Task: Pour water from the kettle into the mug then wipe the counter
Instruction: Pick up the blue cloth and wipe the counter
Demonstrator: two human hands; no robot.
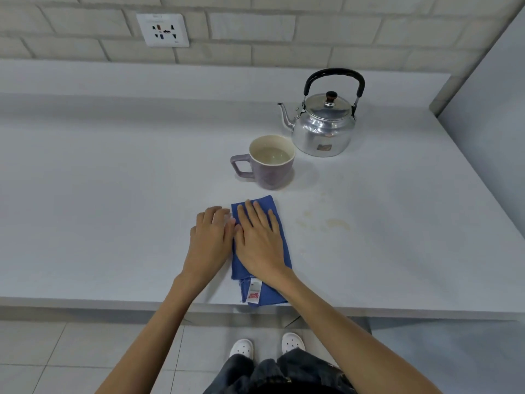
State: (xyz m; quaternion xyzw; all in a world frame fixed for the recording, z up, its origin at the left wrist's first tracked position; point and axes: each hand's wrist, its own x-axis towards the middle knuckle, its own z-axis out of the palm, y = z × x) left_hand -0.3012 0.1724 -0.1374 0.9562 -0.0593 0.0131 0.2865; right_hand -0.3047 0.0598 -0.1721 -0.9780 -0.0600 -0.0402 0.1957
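Nearest the camera, two white shoes stand on the tiled floor below the counter's front edge, with dark trousers at the bottom of the view. Both bare forearms reach up over the edge of the pale grey counter.

The right hand lies flat, palm down, with fingers spread, on a folded blue cloth; it presses on the cloth and grips nothing. The cloth's near end, with a white label bearing red print, reaches the counter's front edge under the right wrist. The left hand lies just beside it, touching its thumb side, palm down on the bare counter at the cloth's left border, fingers loosely together and holding nothing.

To the right of the right hand, faint yellowish marks show on the counter.

Beyond the fingertips stands a purple mug, upright, its handle pointing left, with water inside. Just behind it and to the right stands a metal kettle, lid on, black handle raised, spout pointing left; mug and kettle sit close together.

Farthest off, on the pale brick wall beyond the left hand, is a white wall socket.
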